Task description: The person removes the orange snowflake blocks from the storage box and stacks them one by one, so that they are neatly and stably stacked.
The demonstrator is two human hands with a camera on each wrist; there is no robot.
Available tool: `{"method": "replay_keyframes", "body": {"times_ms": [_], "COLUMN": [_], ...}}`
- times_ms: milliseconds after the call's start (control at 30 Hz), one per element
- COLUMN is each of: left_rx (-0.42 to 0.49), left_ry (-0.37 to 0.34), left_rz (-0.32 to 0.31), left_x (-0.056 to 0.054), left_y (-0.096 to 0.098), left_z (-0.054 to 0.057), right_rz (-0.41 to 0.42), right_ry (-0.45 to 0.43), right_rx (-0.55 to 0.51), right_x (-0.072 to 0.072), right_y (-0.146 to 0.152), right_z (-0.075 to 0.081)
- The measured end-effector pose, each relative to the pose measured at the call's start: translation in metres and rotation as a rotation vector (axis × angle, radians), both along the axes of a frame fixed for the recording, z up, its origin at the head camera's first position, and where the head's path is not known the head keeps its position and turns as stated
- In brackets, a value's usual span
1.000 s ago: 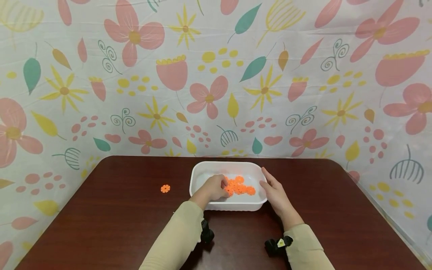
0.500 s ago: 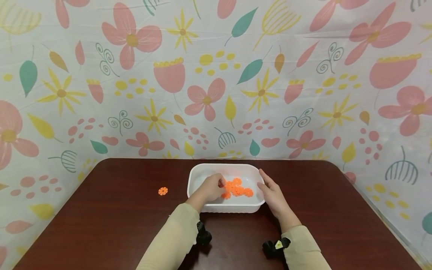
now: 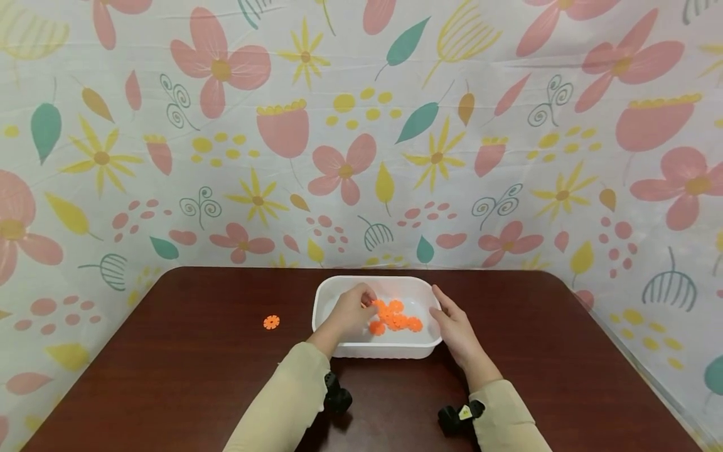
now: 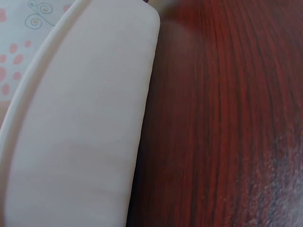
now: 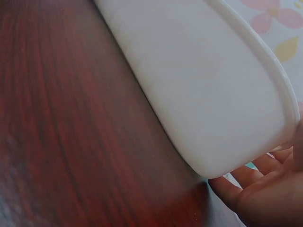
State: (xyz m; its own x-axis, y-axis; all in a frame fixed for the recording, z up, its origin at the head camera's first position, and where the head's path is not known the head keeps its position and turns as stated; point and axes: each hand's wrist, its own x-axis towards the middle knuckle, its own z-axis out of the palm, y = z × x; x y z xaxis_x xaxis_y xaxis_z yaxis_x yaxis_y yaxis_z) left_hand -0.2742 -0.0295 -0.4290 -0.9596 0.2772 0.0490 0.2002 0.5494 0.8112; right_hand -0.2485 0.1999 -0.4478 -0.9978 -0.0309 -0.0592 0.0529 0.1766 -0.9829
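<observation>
My left hand (image 3: 351,312) reaches over the left part of a white plastic tub (image 3: 390,350), fingers bent. It seems to pinch an orange notched plastic disc, mostly hidden by the fingers. Just right of the fingertips lie several orange discs (image 3: 398,321), loosely heaped on the tub's floor. My right hand (image 3: 459,331) grips the tub's right end, thumb at the rim and fingers along the outside. In the right wrist view, the fingers of that hand (image 5: 270,189) lie against the tub's end wall (image 5: 203,94). The left wrist view shows only the tub's side (image 4: 90,113), no hand.
One single orange disc (image 3: 271,322) lies flat on the dark wood table (image 3: 192,376), left of the tub. A flower-printed cloth (image 3: 344,169) hangs behind the table's far edge. A dark wrist camera (image 3: 337,395) sits on the left sleeve.
The left hand's fingers have drawn back a little to the left from the heap, baring more discs. The right hand keeps its hold on the tub. The view has shifted slightly.
</observation>
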Motion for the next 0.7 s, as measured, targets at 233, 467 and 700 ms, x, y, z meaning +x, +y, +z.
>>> {"method": "replay_keyframes", "body": {"times_ms": [233,467,700], "left_rx": [0.026,0.037,0.047], "left_ry": [0.073,0.098,0.094], "left_rz": [-0.001,-0.017,-0.018], "left_x": [0.002,0.005,0.008], "left_y": [-0.003,-0.003,-0.006], "left_z": [0.005,0.011,0.014], "right_rz": [-0.002,-0.006,-0.010], "right_ry": [-0.001,0.004,-0.013], "right_rx": [-0.005,0.003,0.012], "right_x": [0.001,0.001,0.001], "right_y": [-0.001,0.000,0.001], "right_z": [0.000,0.000,-0.002]}}
